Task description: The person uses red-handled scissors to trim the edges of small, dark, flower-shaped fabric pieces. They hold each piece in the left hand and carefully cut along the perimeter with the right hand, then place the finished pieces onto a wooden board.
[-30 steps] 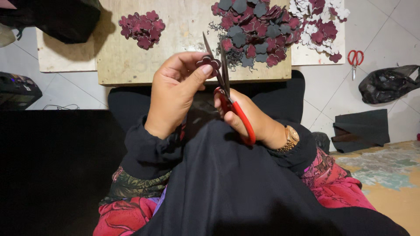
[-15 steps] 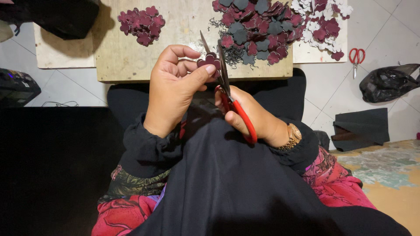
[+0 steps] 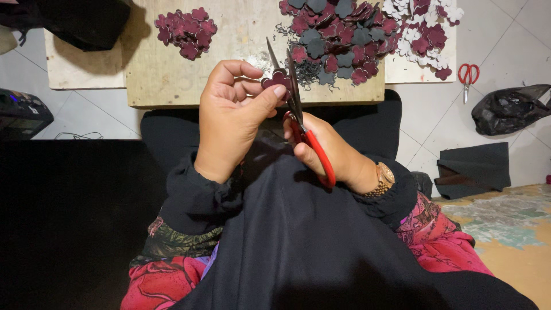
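My left hand (image 3: 232,115) pinches a small maroon flower-shaped cut-out (image 3: 278,80) between thumb and fingers, above my lap. My right hand (image 3: 336,152) grips red-handled scissors (image 3: 298,120), whose blades stand apart around the edge of the cut-out. Both hands hover in front of a low wooden board (image 3: 172,74). On the board lie a small heap of maroon flower pieces (image 3: 186,31) at the left and a big heap of maroon, grey and white flower pieces (image 3: 356,34) at the right.
A second pair of red-handled scissors (image 3: 468,77) lies on the white tile floor at the right, near a black plastic bag (image 3: 508,109) and dark sheet material (image 3: 476,166). A black bag (image 3: 80,20) rests at the board's far left. Black cloth (image 3: 63,212) covers the left.
Both hands have shifted slightly up and the left fingers have turned the maroon cut-out against the blades. The scissors stay at its edge.
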`<state>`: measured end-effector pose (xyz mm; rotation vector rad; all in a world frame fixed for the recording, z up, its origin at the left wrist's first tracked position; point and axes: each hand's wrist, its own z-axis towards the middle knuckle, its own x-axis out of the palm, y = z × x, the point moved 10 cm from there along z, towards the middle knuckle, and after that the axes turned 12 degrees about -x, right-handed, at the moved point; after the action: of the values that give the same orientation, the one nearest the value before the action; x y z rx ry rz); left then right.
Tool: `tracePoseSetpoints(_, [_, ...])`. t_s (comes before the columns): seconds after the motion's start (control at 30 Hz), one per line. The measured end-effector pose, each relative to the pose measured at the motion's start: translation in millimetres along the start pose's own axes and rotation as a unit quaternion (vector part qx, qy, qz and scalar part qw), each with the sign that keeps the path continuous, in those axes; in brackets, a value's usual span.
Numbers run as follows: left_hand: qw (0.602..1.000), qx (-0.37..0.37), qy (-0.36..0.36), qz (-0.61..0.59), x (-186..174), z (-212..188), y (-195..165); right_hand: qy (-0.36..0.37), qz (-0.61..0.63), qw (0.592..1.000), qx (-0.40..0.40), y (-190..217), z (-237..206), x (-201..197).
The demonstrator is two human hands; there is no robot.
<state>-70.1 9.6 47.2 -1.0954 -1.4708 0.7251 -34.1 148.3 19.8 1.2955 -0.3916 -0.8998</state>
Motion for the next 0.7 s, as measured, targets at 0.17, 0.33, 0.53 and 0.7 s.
tracePoseSetpoints(0.17, [1.0,0.005,0.005,-0.007,-0.5,0.3,1.0,-0.011,0.006,1.0,0.011,-1.4,1.4,-1.1])
tracePoseSetpoints(0.33, [1.0,0.001,-0.003,0.001,-2.4,0.5,0.6,-0.019,0.024,0.999,0.013,1.0,1.4,-1.4])
tracePoseSetpoints(0.53, [1.0,-0.003,-0.002,0.0,-4.2,-0.1,-2.1,-0.018,0.025,0.999,0.035,-1.7,-1.0,-2.0])
tracePoseSetpoints(0.7, [1.0,0.006,-0.003,0.0,-6.3,0.0,-6.5,-0.014,0.018,0.999,0.036,-3.5,-1.0,-2.4])
